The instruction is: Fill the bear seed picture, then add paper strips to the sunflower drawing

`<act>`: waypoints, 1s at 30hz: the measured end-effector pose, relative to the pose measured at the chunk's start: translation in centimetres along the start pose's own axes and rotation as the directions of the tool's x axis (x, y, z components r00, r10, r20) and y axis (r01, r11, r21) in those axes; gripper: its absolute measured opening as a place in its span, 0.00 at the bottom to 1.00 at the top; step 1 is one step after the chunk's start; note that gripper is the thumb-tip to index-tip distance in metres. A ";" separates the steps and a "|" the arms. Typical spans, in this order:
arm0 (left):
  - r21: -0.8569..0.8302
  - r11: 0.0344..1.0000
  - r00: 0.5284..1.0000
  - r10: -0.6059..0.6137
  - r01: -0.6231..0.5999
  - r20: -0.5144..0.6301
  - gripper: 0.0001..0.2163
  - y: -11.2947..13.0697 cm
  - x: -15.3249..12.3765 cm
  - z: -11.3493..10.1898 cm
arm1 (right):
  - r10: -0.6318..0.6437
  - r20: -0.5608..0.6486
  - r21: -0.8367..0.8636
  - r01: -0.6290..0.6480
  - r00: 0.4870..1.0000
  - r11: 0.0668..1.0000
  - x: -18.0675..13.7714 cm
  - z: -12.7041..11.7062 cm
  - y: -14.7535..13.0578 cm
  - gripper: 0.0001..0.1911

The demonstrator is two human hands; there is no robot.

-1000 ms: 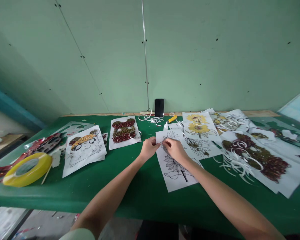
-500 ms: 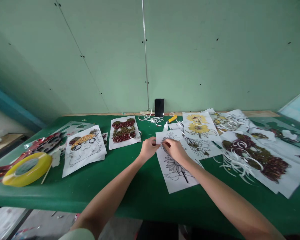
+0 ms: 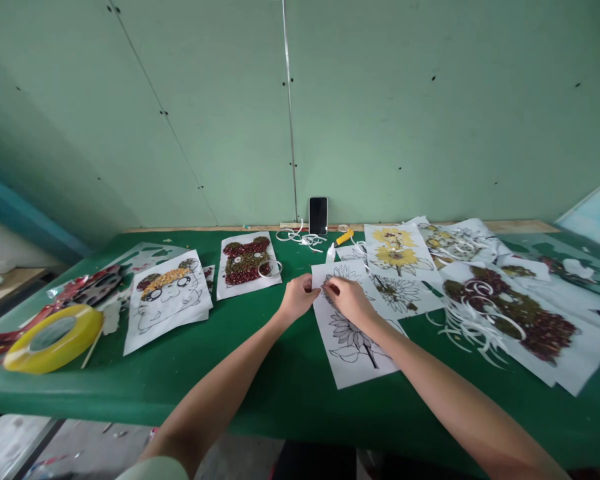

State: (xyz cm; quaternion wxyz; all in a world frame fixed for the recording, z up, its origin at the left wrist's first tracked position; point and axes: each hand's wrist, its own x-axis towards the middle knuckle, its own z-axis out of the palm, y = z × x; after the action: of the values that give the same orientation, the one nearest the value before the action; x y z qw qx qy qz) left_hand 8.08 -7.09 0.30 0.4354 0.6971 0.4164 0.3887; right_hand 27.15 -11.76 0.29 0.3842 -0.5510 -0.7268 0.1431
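Green table (image 3: pixel 260 380), fingers (image 3: pixel 331 288) on sunflower sheet (image 3: pixel 347 367)

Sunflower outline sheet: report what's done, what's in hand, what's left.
Done: the bear sheet and the yellow sunflower sheet look filled. In hand: left hand and right hand meet fingertips on the top flower of the sunflower outline sheet, which is bare linework. Left: that sheet, and the hamster sheet, filled only at its top.

Matt white paper flower sheet (image 3: pixel 353 333) lies on a green table (image 3: pixel 280 380) of dull, cloth-like finish; yellow tape roll (image 3: pixel 50 338) looks glossy plastic; phone (image 3: pixel 318 215) shows a glossy black face.
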 end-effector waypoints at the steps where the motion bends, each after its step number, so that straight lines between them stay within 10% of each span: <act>1: -0.014 1.000 1.000 -0.006 0.006 -0.005 0.10 -0.2 0.1 0.0 | 0.002 0.000 -0.011 -0.002 1.000 1.000 0.0 0.0 0.0 0.09; 12: -0.018 0.994 0.994 -0.110 0.110 -0.004 0.12 -0.3 0.1 -0.3 | 0.003 0.063 -0.028 -0.002 0.998 1.000 -0.1 -0.1 0.2 0.09; 30: 0.195 0.979 0.996 0.073 -0.061 -0.052 0.06 0.6 -0.5 -0.1 | -0.077 0.099 -0.108 0.087 0.992 0.990 -0.3 0.2 0.2 0.09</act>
State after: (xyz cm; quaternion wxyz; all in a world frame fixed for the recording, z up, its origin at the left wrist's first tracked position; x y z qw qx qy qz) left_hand 7.98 -7.75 0.82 0.3398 0.7379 0.4411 0.3815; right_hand 27.17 -11.94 -0.08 0.3232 -0.5339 -0.7733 0.1121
